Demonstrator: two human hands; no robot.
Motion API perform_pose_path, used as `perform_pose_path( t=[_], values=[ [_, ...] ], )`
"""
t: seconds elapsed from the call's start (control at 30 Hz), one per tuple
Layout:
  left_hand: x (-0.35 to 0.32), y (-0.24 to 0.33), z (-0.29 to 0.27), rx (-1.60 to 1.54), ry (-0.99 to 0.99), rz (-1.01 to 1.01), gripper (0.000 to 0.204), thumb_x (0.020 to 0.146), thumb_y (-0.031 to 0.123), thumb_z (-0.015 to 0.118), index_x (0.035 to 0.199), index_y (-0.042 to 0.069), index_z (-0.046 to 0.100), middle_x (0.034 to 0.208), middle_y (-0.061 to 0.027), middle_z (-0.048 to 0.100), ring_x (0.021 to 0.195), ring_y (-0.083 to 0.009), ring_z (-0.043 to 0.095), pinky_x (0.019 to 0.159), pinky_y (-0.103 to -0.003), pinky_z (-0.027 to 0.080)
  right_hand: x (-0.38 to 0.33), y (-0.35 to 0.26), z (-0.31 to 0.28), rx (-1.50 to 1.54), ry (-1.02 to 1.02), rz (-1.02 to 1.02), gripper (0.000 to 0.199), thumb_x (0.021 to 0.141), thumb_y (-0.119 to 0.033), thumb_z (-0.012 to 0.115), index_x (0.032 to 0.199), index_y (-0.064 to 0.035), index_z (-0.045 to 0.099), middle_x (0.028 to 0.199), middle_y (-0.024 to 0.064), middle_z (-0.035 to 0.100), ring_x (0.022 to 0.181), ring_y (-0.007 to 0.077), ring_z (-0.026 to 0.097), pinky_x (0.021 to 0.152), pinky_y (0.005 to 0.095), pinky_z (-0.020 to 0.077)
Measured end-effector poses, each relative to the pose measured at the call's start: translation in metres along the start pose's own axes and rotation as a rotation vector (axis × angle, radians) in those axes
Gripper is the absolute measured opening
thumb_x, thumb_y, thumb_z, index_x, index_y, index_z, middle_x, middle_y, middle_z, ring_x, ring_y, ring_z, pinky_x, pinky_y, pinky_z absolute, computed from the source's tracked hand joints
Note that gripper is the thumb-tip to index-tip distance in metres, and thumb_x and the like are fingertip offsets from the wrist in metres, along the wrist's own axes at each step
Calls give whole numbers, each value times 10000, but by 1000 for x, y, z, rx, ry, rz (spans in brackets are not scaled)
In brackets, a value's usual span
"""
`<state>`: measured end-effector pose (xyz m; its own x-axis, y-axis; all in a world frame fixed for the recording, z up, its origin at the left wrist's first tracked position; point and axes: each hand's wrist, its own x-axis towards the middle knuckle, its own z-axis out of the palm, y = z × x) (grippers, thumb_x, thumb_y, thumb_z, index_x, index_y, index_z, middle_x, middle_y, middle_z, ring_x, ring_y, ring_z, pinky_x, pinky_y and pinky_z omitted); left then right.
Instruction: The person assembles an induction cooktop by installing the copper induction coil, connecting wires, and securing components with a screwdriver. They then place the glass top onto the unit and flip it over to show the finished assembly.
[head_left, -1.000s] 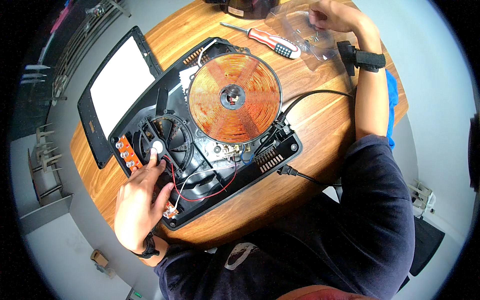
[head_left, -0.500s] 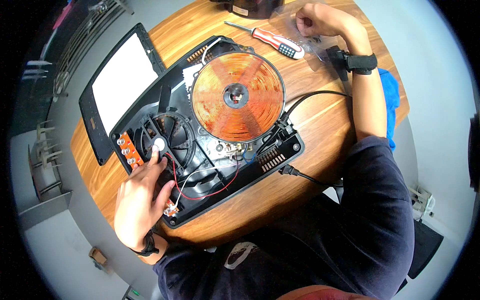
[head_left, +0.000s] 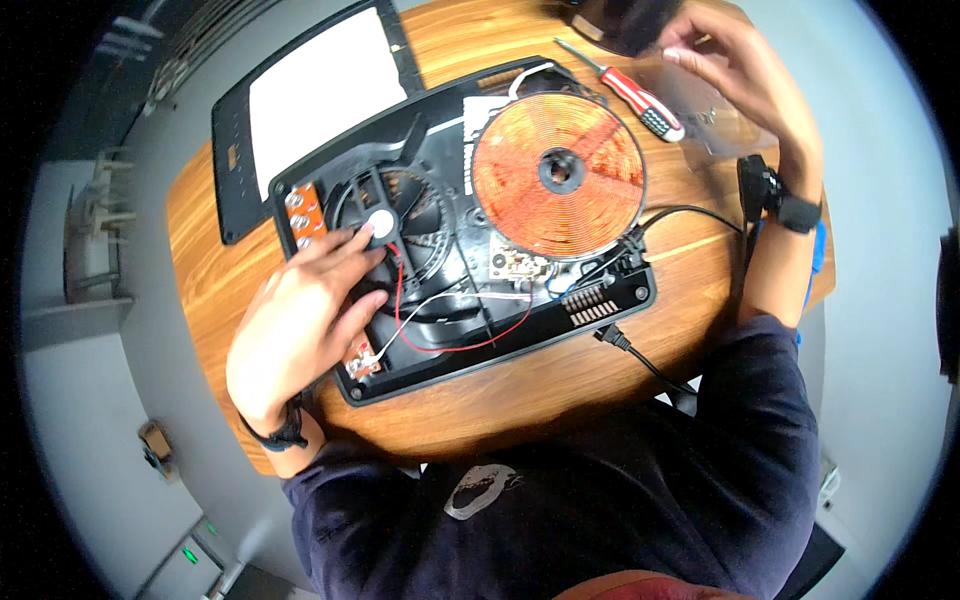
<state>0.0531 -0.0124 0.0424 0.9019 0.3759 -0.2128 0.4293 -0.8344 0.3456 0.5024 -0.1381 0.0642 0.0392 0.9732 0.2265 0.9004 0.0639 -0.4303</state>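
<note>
An opened induction cooker base lies on the table, its insides facing up. It carries a round copper coil, a black cooling fan and orange circuit boards. My left hand rests over the left end of the base. Its fingers are stretched out, with fingertips at the fan's white hub. At the far right my right hand has its thumb and fingers bent together beside a dark container. Whatever lies between those fingertips is too small to make out. Below that hand lies a clear plastic bag with small bits on it.
A red and white screwdriver lies beyond the coil. The cooker's top panel, bearing a white sheet, is at the far left. A black power cord with its plug is at the near edge. Red and white wires cross the base.
My view has shifted, so the table things sit farther right and higher. My right hand has moved from above the plastic bag toward the dark container. My left hand stays on the base.
</note>
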Motion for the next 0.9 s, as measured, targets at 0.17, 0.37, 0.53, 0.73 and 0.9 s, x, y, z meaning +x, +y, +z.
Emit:
perform_pose_path(
  t=[0.17, 0.37, 0.53, 0.73, 0.9],
  values=[
    [-4, -6, 3, 57, 86, -14, 427, 1015, 206, 759, 1355, -52, 738, 1556, -237, 657, 1446, -451, 607, 1186, -513, 508, -1, -33, 52, 147, -101, -250, 151, 981, -97, 826, 1084, -30, 739, 994, 102, 764, 900, 221, 775, 814, 379, 622],
    [6, 2, 9, -161, 312, 125, 375, 1039, 186, 740, 1347, -27, 734, 1326, -237, 764, 1193, -443, 738, 1026, -482, 588, 12, -114, 93, 320, -249, -508, 169, 947, -121, 784, 985, -5, 668, 902, 158, 684, 907, 401, 705, 822, 464, 560],
    [10, 14, 14, -339, 385, 158, 195, 1011, 116, 768, 1173, 9, 780, 1015, -202, 776, 927, -415, 754, 831, -452, 595, 20, -143, 108, 403, -328, -552, 222, 981, -177, 742, 1053, 15, 657, 969, 181, 658, 960, 430, 672, 851, 495, 544],
    [11, 18, 13, -412, 347, 141, 147, 975, 102, 808, 1057, -12, 764, 908, -190, 748, 833, -382, 742, 753, -418, 587, 15, -149, 111, 400, -298, -596, 251, 972, -190, 768, 1106, 11, 702, 996, 154, 648, 962, 397, 659, 855, 478, 539],
    [13, 20, 17, -494, 316, 148, 153, 967, 103, 818, 1052, -8, 757, 897, -170, 747, 827, -329, 758, 754, -399, 594, 8, -148, 110, 398, -312, -578, 263, 970, -221, 775, 1106, -10, 695, 1001, 146, 629, 967, 392, 650, 855, 494, 542]
  ],
)
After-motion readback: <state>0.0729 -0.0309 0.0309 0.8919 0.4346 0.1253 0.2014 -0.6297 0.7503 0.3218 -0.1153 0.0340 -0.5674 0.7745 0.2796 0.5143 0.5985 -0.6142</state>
